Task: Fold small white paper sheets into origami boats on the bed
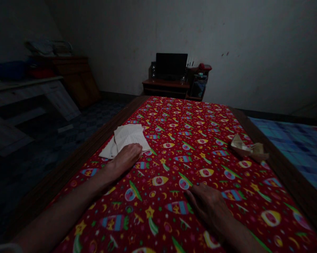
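Note:
Several pale sheets of paper (130, 135) lie overlapping toward the left edge of a red patterned cloth (171, 147). My left hand (128, 154) is at their near right edge, palm down, its fingers curled against the top sheet. Low on the cloth to the right rests my right hand (208, 202), palm down. Its thumb stands a little apart from the fingers, which are partly hidden, and no object shows in it. Two folded paper shapes (248, 149), brownish and boat-like, sit near the cloth's right edge, beyond my right hand.
Dark wooden borders (100, 137) flank the cloth. A monitor (171, 65) with speakers stands on a small desk (165, 84) by the far wall. A pale desk (29, 91) and wooden cabinet (79, 80) are at left, and a blue checked surface (292, 144) at right. The room is dim.

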{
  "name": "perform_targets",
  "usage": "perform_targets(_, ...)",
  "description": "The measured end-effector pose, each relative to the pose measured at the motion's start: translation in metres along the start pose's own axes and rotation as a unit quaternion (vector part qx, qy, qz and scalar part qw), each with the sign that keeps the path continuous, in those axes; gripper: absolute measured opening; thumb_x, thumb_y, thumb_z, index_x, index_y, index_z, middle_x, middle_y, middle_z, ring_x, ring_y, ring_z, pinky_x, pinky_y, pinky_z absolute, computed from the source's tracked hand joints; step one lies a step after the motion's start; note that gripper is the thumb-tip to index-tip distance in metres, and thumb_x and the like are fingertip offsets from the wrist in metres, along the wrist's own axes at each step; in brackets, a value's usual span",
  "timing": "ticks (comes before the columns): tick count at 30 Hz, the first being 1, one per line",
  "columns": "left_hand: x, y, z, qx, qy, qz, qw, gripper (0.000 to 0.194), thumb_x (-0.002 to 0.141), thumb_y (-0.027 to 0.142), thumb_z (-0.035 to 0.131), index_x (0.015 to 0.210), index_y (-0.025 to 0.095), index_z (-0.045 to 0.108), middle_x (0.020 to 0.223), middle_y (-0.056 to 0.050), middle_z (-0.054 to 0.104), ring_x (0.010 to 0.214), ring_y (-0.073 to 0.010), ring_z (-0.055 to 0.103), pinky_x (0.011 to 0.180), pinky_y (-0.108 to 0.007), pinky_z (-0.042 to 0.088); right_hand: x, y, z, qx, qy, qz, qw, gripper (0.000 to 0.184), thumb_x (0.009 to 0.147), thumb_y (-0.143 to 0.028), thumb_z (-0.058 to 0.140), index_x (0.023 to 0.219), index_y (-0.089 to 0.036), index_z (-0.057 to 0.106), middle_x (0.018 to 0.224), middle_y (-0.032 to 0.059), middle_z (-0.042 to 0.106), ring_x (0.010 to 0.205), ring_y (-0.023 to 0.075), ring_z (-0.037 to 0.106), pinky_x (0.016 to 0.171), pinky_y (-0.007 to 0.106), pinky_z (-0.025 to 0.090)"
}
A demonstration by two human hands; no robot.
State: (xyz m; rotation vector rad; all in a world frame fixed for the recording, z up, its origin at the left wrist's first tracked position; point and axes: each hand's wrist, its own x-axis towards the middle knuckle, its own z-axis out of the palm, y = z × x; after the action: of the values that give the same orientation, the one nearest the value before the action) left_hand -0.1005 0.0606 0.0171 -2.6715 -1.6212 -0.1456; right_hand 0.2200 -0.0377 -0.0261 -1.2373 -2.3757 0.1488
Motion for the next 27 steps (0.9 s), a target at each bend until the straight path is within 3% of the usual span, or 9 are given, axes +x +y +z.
perform_targets(9, -0.002, 0.004, -0.006, -0.018, -0.008, -0.015, 1.000, 0.021, 0.088, 0.016, 0.041, 0.076, 0.014, 0.058, 0.083, -0.008, 0.063, 0.074, -0.0158, 0.060, 0.070, -0.025, 0.042, 0.000, 0.001, 0.000, 0.003, -0.010, 0.004, 1.000, 0.026, 0.094, -0.030, 0.042, 0.074, -0.018, 0.054, 0.064, 0.0016, 0.056, 0.058, 0.0127, 0.049, 0.058, 0.026, 0.026)
perform_targets(17, 0.000, -0.002, -0.012, -0.050, 0.006, -0.033, 0.998, 0.025, 0.087, 0.018, 0.043, 0.069, 0.014, 0.059, 0.066, -0.004, 0.061, 0.061, -0.0127, 0.055, 0.061, -0.022, 0.036, -0.003, 0.002, 0.002, -0.009, -0.011, 0.009, 1.000, 0.025, 0.093, -0.029, 0.042, 0.074, -0.018, 0.054, 0.065, 0.0022, 0.055, 0.059, 0.0134, 0.049, 0.058, 0.026, 0.026)
perform_targets(27, -0.004, -0.013, -0.001, -0.077, 0.054, -0.058, 0.994, 0.027, 0.088, 0.023, 0.042, 0.082, 0.014, 0.067, 0.078, -0.006, 0.067, 0.069, -0.0143, 0.057, 0.063, -0.022, 0.037, -0.001, -0.001, -0.002, 0.010, -0.013, 0.014, 1.000, 0.027, 0.094, -0.029, 0.041, 0.073, -0.019, 0.055, 0.064, 0.0021, 0.055, 0.058, 0.0131, 0.050, 0.058, 0.026, 0.027)
